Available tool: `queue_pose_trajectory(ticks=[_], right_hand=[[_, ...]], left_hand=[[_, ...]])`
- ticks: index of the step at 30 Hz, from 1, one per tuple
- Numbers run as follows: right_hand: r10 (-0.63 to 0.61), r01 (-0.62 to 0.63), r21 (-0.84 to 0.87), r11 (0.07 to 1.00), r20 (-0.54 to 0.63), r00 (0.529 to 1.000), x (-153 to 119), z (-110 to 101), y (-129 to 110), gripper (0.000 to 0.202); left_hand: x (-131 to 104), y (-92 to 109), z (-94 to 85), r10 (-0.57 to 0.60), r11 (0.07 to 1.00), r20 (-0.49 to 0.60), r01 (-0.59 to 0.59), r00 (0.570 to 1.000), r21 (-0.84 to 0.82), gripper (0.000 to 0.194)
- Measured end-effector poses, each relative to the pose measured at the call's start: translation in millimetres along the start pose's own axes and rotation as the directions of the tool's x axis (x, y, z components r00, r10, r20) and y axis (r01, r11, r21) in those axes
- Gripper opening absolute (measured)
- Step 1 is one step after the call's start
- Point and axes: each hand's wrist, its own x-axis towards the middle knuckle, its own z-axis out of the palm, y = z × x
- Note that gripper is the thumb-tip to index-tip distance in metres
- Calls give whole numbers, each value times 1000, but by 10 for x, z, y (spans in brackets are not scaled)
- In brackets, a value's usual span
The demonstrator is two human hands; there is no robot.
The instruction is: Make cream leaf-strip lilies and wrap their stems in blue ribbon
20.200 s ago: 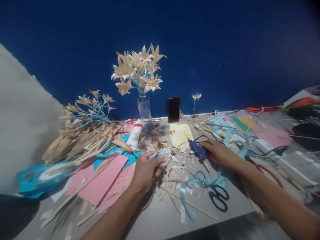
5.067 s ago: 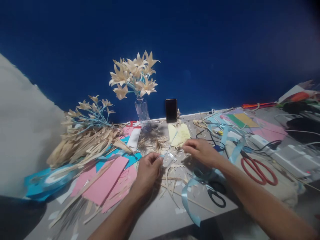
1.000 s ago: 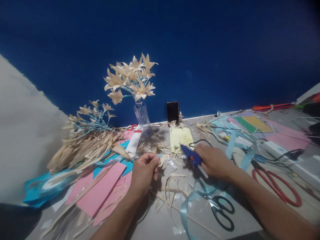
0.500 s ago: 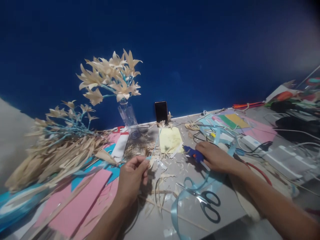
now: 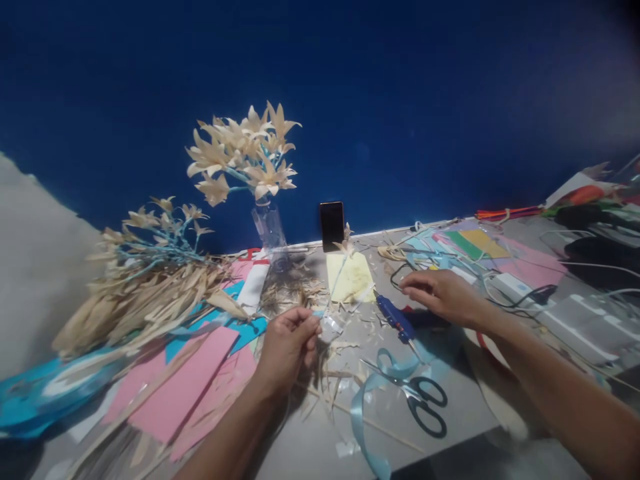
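My left hand is closed in a pinch on the lower end of a thin light-blue flower stem. The stem slants up over a yellow paper sheet, with small pale husk-like petals at its top. A blue glue gun lies on the table, its nozzle toward the yellow sheet. Just right of it, my right hand is apart from the gun, fingers stretched out and holding nothing. Light-blue ribbon and dark-handled scissors lie nearer to me.
Pale flowers stand in a clear bottle at the back, beside a propped phone. Dried husks and pink paper cover the left. A white power strip, cords and coloured paper lie right.
My right hand has let go of the glue gun, which now lies on the table, and has moved slightly up and right. My left hand still pinches the stem. The view has shifted left.
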Motion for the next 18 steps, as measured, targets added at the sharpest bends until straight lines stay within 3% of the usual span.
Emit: queue_pose_trajectory(ticks=[2, 4, 6, 8, 11, 18], right_hand=[[-3, -21, 338, 941, 69, 998, 106, 76, -288, 28], [-45, -97, 631, 770, 205, 978, 192, 243, -541, 35], [-98, -139, 785, 603, 246, 964, 240, 433, -704, 45], [-115, -126, 854, 505, 211, 971, 255, 578, -776, 45], [-53, -78, 873, 482, 118, 992, 248, 664, -797, 40], [127, 25, 813, 582, -121, 984, 255, 746, -809, 33]], left_hand=[[-28, 2, 12, -47, 998, 86, 50, 995, -32, 33], [-55, 3, 23, -99, 993, 178, 108, 979, -40, 34], [-78, 1, 34, -134, 987, 252, 153, 959, -58, 35], [-95, -4, 43, -150, 979, 291, 182, 945, -87, 34], [-118, -6, 57, -151, 980, 303, 184, 941, -80, 32], [-224, 9, 147, 21, 980, 91, -39, 996, 197, 19]])
